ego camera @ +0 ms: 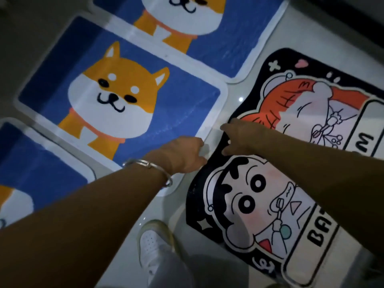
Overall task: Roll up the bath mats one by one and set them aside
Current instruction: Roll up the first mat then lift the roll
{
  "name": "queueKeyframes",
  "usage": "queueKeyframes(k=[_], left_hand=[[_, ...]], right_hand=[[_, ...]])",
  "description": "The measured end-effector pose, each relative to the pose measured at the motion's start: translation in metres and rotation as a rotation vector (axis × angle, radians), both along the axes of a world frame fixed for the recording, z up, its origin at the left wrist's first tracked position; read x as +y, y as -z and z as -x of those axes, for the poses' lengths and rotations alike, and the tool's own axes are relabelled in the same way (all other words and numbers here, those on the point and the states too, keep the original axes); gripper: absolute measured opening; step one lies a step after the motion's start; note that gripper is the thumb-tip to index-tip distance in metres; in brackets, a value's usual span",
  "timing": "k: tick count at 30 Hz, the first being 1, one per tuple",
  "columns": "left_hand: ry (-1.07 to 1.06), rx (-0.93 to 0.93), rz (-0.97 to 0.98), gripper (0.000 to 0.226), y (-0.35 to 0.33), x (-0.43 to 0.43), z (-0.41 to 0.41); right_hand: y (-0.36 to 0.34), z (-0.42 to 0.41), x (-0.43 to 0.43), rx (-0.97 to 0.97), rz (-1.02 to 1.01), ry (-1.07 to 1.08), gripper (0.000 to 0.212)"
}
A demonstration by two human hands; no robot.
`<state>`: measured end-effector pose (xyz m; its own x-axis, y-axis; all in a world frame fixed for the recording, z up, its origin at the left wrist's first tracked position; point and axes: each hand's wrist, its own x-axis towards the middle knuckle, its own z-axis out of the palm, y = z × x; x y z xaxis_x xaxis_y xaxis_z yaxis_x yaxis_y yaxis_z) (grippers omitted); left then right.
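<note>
Three blue bath mats with an orange-and-white dog lie flat on the floor: a far one point(234, 38), a middle one point(128, 94) and a near one point(37, 163) at the left edge. A black cartoon mat point(276, 204) lies flat at the right. My left hand point(182, 154), with a silver bracelet on the wrist, curls its fingers around the white right edge of the middle blue mat. My right hand point(243, 136) reaches over the black mat's left edge, and its spread fingertips touch that same white border. No mat is rolled.
The floor point(128, 235) is pale and glossy, with narrow strips showing between the mats. My white shoe point(153, 246) stands on it below the hands, close to the black mat's near corner. A dark strip runs along the top right corner.
</note>
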<state>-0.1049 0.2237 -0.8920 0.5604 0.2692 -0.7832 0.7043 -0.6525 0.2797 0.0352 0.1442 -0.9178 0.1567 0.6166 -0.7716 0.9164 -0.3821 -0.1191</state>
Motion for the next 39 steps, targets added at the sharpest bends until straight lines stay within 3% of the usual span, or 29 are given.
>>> queueKeyframes(k=[9,13,16,20,25,29,32,36,39], left_hand=[[-0.085,0.006,0.007,0.060,0.056,-0.014,0.016],[-0.137,-0.007,0.033,0.049,0.069,-0.016,0.027],[-0.194,-0.027,0.042,0.050,0.073,-0.016,0.031],[-0.264,-0.074,0.088,0.044,0.074,-0.019,0.027],[-0.362,-0.165,0.013,0.032,0.066,-0.013,0.010],[-0.616,-0.393,-0.019,0.029,0.048,0.016,0.006],[-0.761,-0.467,-0.085,0.030,0.038,0.038,0.019],[-1.011,-0.435,-0.132,0.034,0.033,0.071,0.060],[-1.107,-0.322,-0.247,0.030,0.033,0.093,0.103]], right_hand=[[0.050,0.037,-0.003,-0.067,-0.040,-0.260,0.057],[0.056,0.042,-0.002,-0.160,-0.074,-0.377,0.058],[0.060,0.041,-0.004,-0.202,-0.072,-0.470,0.042],[0.048,0.037,-0.001,-0.151,-0.043,-0.525,0.037],[0.022,0.024,0.017,-0.141,-0.260,-0.451,0.038],[0.004,0.007,0.047,-0.085,-0.389,-0.277,0.036],[-0.004,0.012,0.071,-0.082,-0.497,-0.162,0.046],[-0.005,0.041,0.092,-0.050,-0.684,-0.018,0.058],[0.003,0.052,0.098,-0.012,-0.595,0.116,0.053]])
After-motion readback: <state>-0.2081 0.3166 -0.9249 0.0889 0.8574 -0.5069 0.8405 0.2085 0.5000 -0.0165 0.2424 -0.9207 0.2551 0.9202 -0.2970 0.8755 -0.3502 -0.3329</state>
